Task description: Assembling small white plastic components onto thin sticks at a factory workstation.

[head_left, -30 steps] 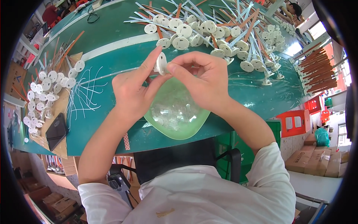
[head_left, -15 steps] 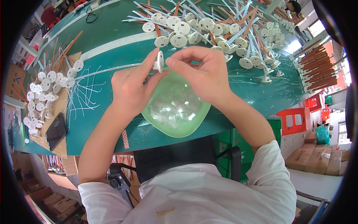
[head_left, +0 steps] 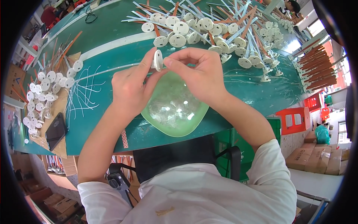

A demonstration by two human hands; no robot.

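My left hand (head_left: pixel 128 84) grips a white round disc-shaped fitting (head_left: pixel 158 61) between its fingers, the disc standing on edge. From behind that hand a long thin strip (head_left: pixel 106 71) runs out to the left; it seems to belong to the fitting. My right hand (head_left: pixel 203 78) is pinched, with thumb and forefinger right at the disc's face; whatever lies between them is too small to make out. Below both hands sits a green bowl (head_left: pixel 178 131) with small clear pieces inside.
Several similar fittings with silver and orange strips (head_left: pixel 181 28) are heaped at the far side. Another pile (head_left: pixel 46 84) lies at the left, beside white thin ties (head_left: pixel 84 91) and a black phone (head_left: pixel 56 131). Orange strips (head_left: pixel 319 69) stand racked at the right.
The disc and both hands have shifted slightly left. My right fingertips have come closer to the disc's face, and the disc has turned a little to show more of it.
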